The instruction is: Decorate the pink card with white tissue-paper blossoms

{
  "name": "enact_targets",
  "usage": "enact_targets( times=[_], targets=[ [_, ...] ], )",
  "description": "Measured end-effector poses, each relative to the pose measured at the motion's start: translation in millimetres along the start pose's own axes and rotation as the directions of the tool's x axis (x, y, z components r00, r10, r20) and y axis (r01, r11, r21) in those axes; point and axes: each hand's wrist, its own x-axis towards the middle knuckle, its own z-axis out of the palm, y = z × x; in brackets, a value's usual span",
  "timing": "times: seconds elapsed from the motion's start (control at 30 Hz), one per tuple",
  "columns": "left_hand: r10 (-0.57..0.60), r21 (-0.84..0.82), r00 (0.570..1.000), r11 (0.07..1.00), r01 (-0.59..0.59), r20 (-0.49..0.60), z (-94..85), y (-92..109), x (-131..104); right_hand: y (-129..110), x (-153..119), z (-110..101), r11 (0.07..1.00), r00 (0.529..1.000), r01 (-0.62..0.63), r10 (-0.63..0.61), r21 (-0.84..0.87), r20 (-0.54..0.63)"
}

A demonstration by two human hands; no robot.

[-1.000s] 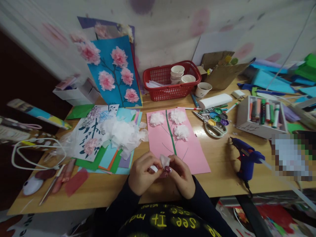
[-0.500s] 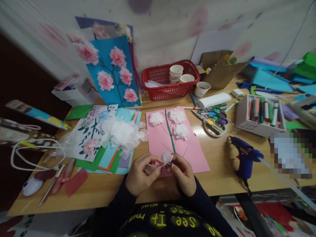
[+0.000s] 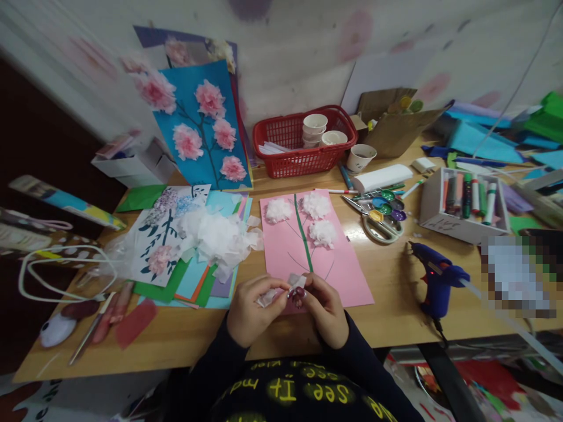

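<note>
- Both hands pinch one small crumpled piece of white tissue paper (image 3: pixel 281 289) between them: the left hand (image 3: pixel 251 310) has its thumb and fingertips pressed on the left end, and the right hand (image 3: pixel 323 308) nips the right end with thumb and forefinger.
- That tissue piece is held just above the near edge of the long pink paper sheet (image 3: pixel 334 264), over the light wooden tabletop (image 3: pixel 396 293), close to the person's chest.
- On the pink sheet runs a green paper stem (image 3: pixel 302 231), with three fluffy white tissue flowers (image 3: pixel 316 206) stuck near its far end.
- Left of the sheet lies a loose heap of white tissue (image 3: pixel 220 237) on a stack of coloured papers.
- Leaning on the wall behind stands a blue card with pink tissue blossoms (image 3: pixel 204 126), and beside it a red plastic basket (image 3: pixel 290 161) holding paper cups.
- To the right lie a round paint palette (image 3: pixel 383 217), a white box of marker pens (image 3: pixel 461 205) and a blue glue gun (image 3: pixel 435 281), all well apart from the hands.
</note>
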Motion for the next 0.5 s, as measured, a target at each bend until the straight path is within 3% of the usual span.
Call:
enact_targets(
  times=[0.3, 0.5],
  targets=[
    [-0.202, -0.114, 0.970, 0.969, 0.217, 0.133, 0.0, -2.2, -1.2, -0.8, -2.2, -4.1, 0.997, 0.995, 0.024, -0.017, -0.071, 0.102],
    [-0.212, -0.179, 0.952, 0.951, 0.253, 0.220, -3.3, 2.5, -0.4, -2.5, -3.0, -6.0, 0.997, 0.988, 0.026, -0.014, -0.074, 0.153]
  ],
)
